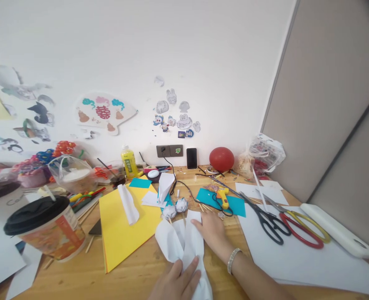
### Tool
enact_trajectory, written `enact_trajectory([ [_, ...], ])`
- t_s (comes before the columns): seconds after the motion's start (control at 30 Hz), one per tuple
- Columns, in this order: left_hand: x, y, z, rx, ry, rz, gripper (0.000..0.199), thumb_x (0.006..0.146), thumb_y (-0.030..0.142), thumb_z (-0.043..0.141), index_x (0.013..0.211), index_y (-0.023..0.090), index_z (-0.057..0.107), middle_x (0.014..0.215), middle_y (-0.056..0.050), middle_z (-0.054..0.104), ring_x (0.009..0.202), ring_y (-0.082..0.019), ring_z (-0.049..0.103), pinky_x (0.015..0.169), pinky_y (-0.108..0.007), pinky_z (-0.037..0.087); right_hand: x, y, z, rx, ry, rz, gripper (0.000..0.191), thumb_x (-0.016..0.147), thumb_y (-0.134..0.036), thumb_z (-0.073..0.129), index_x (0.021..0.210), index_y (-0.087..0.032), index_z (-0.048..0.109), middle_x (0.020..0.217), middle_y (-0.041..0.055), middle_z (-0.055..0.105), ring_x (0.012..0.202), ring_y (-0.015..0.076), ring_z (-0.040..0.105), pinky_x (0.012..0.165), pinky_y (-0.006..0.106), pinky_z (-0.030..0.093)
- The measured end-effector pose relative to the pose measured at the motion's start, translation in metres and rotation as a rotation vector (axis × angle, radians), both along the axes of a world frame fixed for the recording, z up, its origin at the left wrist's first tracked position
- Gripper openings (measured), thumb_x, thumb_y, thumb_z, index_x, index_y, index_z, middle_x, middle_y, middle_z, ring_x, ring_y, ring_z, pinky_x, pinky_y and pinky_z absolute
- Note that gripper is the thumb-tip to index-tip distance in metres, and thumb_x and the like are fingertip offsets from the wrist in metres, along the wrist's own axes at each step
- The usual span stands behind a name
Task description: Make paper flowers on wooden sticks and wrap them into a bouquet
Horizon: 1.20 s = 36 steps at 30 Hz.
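Note:
A folded sheet of white paper (194, 243) lies at the front middle of the table, creased into overlapping flaps. My left hand (178, 280) rests on its lower part, fingers stretched out and slightly apart. At the upper right edge, my right hand (212, 230) has its thumb over the paper and its other fingers beyond the edge, partly hidden. Just past the paper are two crumpled paper balls (181, 204) on wooden sticks; the sticks' lower ends go out of sight by the paper.
Yellow sheets (118, 237) and a lidded drink cup (48, 227) lie to the left. A yellow glue gun (224, 198) rests on blue card. Rightward are black scissors (267, 223), red-and-yellow-handled scissors (306, 229) and white sheets (281, 266). A red balloon (222, 159) and phone (192, 158) are near the wall.

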<state>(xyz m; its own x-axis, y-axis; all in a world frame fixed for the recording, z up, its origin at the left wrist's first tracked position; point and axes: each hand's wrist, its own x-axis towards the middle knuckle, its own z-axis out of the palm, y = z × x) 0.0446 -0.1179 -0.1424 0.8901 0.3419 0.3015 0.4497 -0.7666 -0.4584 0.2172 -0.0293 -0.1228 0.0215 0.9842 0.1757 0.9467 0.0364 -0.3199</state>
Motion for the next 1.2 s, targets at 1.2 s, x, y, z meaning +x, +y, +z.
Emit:
enact_trajectory([
  [1.2, -0.001, -0.002, 0.000, 0.013, 0.022, 0.015, 0.033, 0.081, 0.028, 0.058, 0.112, 0.018, 0.058, 0.119, -0.003, 0.062, 0.075, -0.018, 0.046, 0.067, -0.026, 0.042, 0.019, 0.025, 0.004, -0.258, 0.428, 0.130, 0.044, 0.081, -0.049, 0.045, 0.050, -0.019, 0.055, 0.048, -0.0006, 0.052, 0.050, 0.0151, 0.049, 0.050, 0.026, 0.036],
])
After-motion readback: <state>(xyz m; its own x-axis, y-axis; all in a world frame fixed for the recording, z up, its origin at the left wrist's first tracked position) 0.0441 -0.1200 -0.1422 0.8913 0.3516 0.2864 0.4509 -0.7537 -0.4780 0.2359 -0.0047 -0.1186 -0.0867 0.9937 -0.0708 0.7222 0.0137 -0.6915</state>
